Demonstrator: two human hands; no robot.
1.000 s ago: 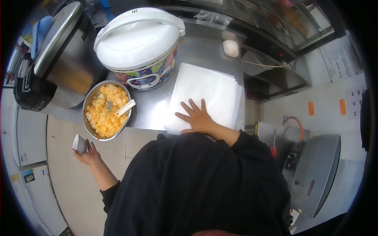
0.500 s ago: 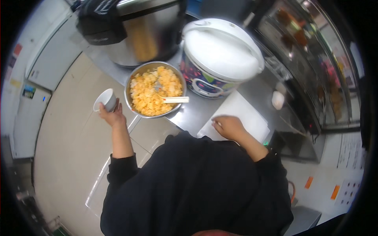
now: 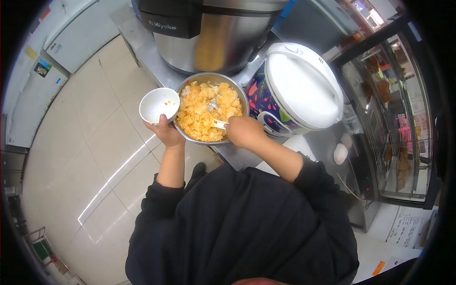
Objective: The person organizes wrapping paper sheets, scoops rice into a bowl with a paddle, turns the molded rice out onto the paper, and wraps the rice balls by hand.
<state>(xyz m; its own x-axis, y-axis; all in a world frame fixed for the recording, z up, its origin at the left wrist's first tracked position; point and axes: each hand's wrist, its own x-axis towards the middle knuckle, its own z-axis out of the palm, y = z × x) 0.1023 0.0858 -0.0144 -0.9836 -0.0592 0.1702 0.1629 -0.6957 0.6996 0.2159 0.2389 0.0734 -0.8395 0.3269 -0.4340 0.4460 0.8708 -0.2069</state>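
Note:
My left hand (image 3: 168, 134) holds a small white bowl (image 3: 153, 111) by its near rim, thumb inside. A few orange bits of food cling to its inner wall. The bowl tilts so its inside shows, right against or just beside the left rim of a metal mixing bowl (image 3: 244, 93). Orange-tinted fried rice (image 3: 194, 114) fills that larger bowl. In the rice lies a serving spoon (image 3: 217, 123) with a white handle; my right hand (image 3: 246, 133) is closed round the handle's end. Rice partly hides the spoon's head.
Behind the mixing bowl stands a large steel rice cooker (image 3: 228, 40). To the right is a patterned cooker with a white lid (image 3: 304, 80), close to my right hand. White paper (image 3: 297, 145) lies on the steel counter (image 3: 235, 156). A glass food display case (image 3: 380, 118) stands farther right.
My right hand has left the white paper and taken hold of the spoon handle. My left hand has brought the white bowl rightward to the mixing bowl and turned its inside into view.

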